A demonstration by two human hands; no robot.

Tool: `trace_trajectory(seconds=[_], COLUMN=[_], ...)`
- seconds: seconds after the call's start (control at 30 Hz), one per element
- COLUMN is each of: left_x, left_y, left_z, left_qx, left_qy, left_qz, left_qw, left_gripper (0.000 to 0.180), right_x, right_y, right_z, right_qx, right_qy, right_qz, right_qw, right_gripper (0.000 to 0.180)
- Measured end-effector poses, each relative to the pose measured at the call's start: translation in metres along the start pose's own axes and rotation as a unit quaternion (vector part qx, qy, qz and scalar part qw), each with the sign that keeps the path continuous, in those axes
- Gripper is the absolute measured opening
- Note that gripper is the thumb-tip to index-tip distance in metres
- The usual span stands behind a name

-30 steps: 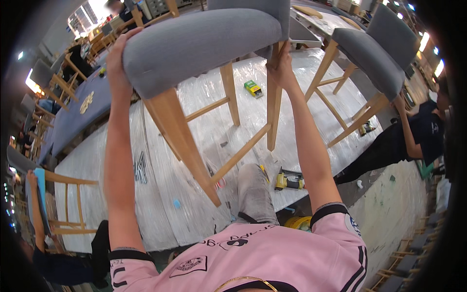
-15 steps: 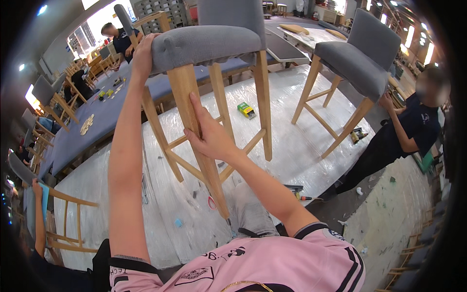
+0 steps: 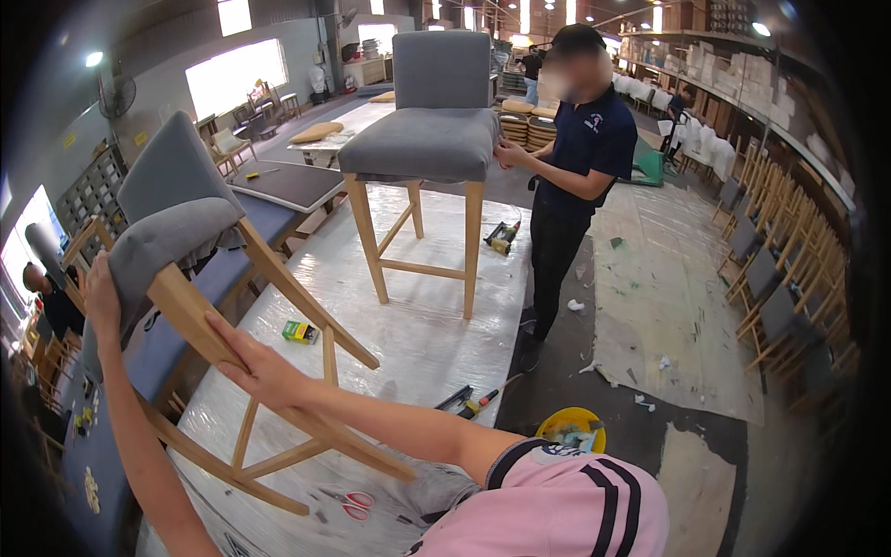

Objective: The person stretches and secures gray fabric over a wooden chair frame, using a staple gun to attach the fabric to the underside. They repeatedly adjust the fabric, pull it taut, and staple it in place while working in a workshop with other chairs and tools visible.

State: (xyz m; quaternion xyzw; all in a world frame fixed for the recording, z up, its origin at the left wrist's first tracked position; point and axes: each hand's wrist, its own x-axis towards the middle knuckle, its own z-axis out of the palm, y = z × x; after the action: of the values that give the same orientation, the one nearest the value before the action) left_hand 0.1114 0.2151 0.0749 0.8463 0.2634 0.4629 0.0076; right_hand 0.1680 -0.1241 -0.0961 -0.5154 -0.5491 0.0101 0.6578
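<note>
I hold a grey-upholstered wooden bar chair [image 3: 176, 241] tipped over to the left above a plastic-wrapped table [image 3: 418, 343]. My left hand [image 3: 100, 295] grips the edge of its grey seat at the far left. My right hand [image 3: 252, 364] is wrapped around one of its light wooden legs, lower and nearer the middle. The chair's feet point down to the right, toward me.
A second grey bar chair [image 3: 432, 139] stands upright on the table; a person in a dark shirt [image 3: 580, 158] holds its seat. On the table lie a small green box [image 3: 299, 331], red scissors [image 3: 351, 501], a screwdriver [image 3: 483, 402] and a drill [image 3: 504, 237]. More chairs [image 3: 770, 288] line the right.
The chair has swung from overhead down and over to my left. My right hand shifted along the leg. The view turned right, bringing the other person and the second chair into the middle.
</note>
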Motion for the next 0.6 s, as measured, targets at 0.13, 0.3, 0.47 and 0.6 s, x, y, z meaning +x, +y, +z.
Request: trace_trajectory(seconds=[0.13, 0.3, 0.47, 0.6], left_x=[0.031, 0.03, -0.039, -0.056], left_y=[-0.047, -0.174, -0.228, -0.222], left_z=[0.013, -0.008, -0.012, -0.025], left_qx=[0.02, -0.177, -0.064, -0.066], left_qy=[-0.037, -0.129, 0.056, 0.044], left_qz=[0.126, -0.128, -0.078, -0.129], left_qw=[0.991, 0.967, 0.993, 0.988], left_gripper=[0.058, 0.061, 0.056, 0.053], right_x=[0.017, 0.011, -0.007, -0.007], right_y=[0.008, 0.004, 0.015, 0.019], right_z=[-0.017, -0.051, -0.073, -0.079], right_qx=[-0.017, -0.007, 0.048, 0.092], right_qy=[-0.049, -0.096, -0.108, -0.122], right_qz=[0.009, 0.047, 0.048, 0.081], right_qw=[0.999, 0.994, 0.992, 0.985], right_gripper=[0.08, 0.084, 0.091, 0.101])
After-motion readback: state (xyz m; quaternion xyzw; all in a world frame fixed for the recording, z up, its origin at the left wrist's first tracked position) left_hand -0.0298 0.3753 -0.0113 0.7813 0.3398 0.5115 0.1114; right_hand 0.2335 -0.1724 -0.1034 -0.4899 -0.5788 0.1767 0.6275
